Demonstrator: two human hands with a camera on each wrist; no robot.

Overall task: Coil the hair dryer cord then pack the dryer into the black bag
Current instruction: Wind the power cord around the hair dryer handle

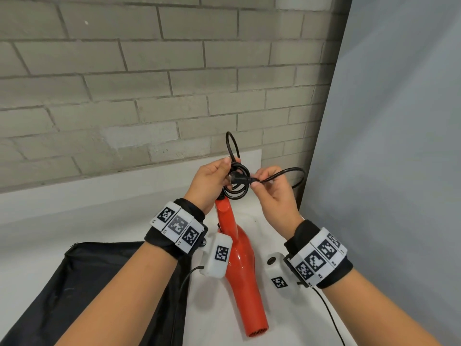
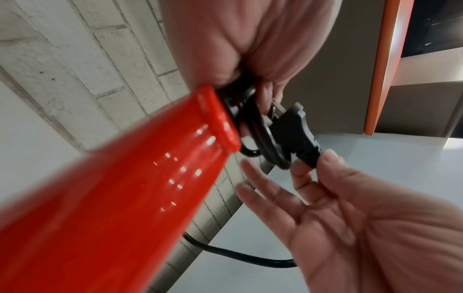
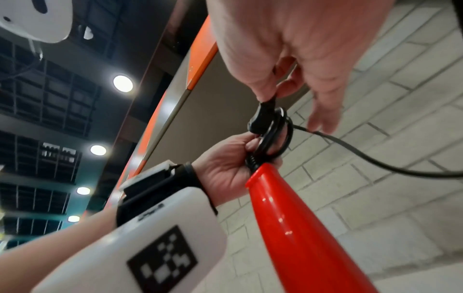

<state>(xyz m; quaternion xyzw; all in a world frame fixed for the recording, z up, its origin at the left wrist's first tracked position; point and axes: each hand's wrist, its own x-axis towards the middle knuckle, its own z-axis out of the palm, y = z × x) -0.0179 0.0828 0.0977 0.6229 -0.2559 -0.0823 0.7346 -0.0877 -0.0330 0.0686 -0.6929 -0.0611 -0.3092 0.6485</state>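
Plug (image 1: 235, 179) between right hand (image 1: 273, 193) fingers (image 1: 259, 174)

A grey painted brick wall (image 1: 149, 83) stood behind the white tabletop (image 1: 87, 208), meeting its far edge. A pale grey backdrop sheet (image 1: 399, 146) hung to the right of the wall, slanting down to the tabletop. In the right wrist view, round ceiling lights (image 3: 122, 83) glowed left of the wall, and an orange-edged panel (image 3: 200, 57) ran between them and the wall.
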